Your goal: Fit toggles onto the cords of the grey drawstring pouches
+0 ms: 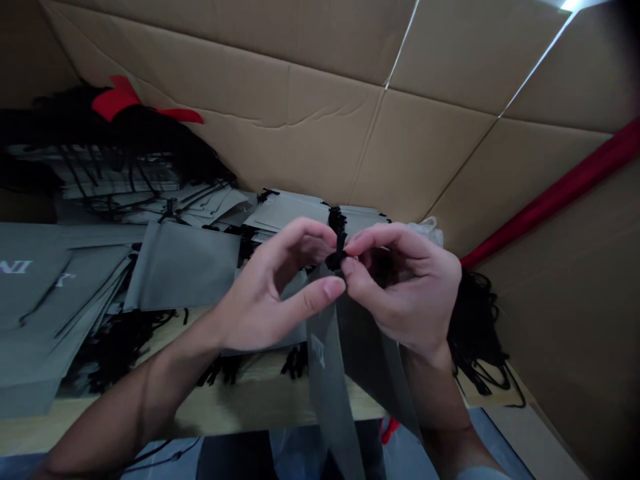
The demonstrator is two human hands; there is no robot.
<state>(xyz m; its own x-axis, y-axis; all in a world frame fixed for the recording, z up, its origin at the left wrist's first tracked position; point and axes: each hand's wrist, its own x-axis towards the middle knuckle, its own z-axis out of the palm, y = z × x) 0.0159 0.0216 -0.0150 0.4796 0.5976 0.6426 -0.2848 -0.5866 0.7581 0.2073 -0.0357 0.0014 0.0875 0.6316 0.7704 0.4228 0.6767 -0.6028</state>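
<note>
A black cord, bunched into a knot or loop, is pinched between the thumb and forefinger of my right hand. Below it hangs a grey drawstring bag with pale lettering, its sides falling past the table edge. My left hand is beside the knot with thumb and forefinger apart, the forefinger tip close to the cord; whether it touches is unclear. The other left fingers are partly hidden. Behind my left wrist lies another flat grey bag with black cord at its top.
Printed grey bags lie stacked at left on the wooden table. More bag stacks line the back, with black cords and a red strip at far left. A black cord bundle lies right. Cardboard walls enclose the table.
</note>
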